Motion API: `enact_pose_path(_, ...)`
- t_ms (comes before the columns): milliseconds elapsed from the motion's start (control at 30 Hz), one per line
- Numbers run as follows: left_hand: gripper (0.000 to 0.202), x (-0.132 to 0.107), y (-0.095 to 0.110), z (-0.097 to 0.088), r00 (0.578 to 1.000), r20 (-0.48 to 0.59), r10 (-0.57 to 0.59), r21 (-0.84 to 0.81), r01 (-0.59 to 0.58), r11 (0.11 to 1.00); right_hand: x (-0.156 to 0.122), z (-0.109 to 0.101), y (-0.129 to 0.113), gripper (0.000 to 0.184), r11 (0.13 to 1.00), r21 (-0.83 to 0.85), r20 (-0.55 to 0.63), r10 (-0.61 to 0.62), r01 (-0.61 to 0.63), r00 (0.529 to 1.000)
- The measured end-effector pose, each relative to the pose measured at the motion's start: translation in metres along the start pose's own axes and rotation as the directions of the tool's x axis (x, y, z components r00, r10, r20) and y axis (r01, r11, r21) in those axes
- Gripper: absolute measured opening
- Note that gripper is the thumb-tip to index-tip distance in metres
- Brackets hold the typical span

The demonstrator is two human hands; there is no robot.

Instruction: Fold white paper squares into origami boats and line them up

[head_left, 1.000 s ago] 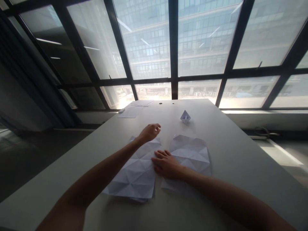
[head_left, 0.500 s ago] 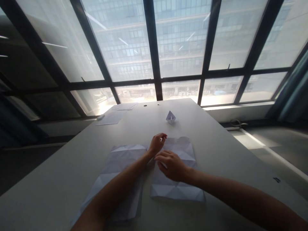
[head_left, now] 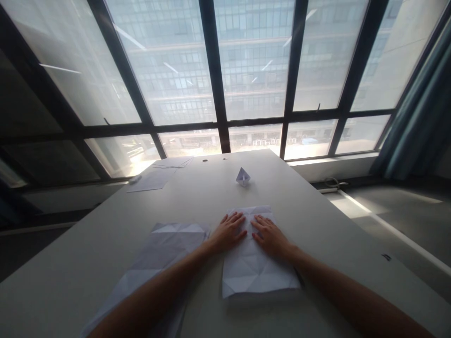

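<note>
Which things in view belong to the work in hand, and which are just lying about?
Work in hand:
creased paper under the left hand and right hand
probably the second creased paper to its left

Apparently just lying about:
folded paper shape
flat paper farther off, left

Ahead of the left hand and the right hand, a folded paper shape stands on the desk. Farther out and left of the left hand lies flat paper, with a small white item by it, perhaps plastic, too blurred to name. Well to the right of the right hand is a dark mark; farther ahead on that side are a coiled cable and a blue curtain. Past both hands rises a black-framed window, a building beyond.
</note>
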State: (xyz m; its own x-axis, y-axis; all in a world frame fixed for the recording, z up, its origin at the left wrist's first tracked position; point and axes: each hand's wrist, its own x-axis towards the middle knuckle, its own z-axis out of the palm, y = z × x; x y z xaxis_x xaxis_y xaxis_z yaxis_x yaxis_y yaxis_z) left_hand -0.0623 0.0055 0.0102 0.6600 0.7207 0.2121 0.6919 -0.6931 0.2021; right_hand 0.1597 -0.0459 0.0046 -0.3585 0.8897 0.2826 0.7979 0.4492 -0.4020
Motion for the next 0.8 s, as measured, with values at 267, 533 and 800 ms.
enact_pose_path(267,0.056,0.0,0.009,-0.005,0.995,0.008,0.096,-0.005,-0.096,0.995,0.004,-0.001,0.013,0.053,0.999,0.011,0.032,0.031,-0.031,0.999)
enact_pose_path(533,0.057,-0.003,0.011,-0.004,0.997,0.03,0.072,-0.002,-0.072,0.997,0.003,-0.004,0.013,0.052,1.0,0.024,0.045,0.004,-0.005,0.999)
enact_pose_path(800,0.058,-0.006,0.015,-0.004,0.999,0.03,0.04,-0.007,-0.04,0.999,0.002,-0.005,0.01,0.05,1.0,0.028,0.034,-0.001,0.0,0.999)
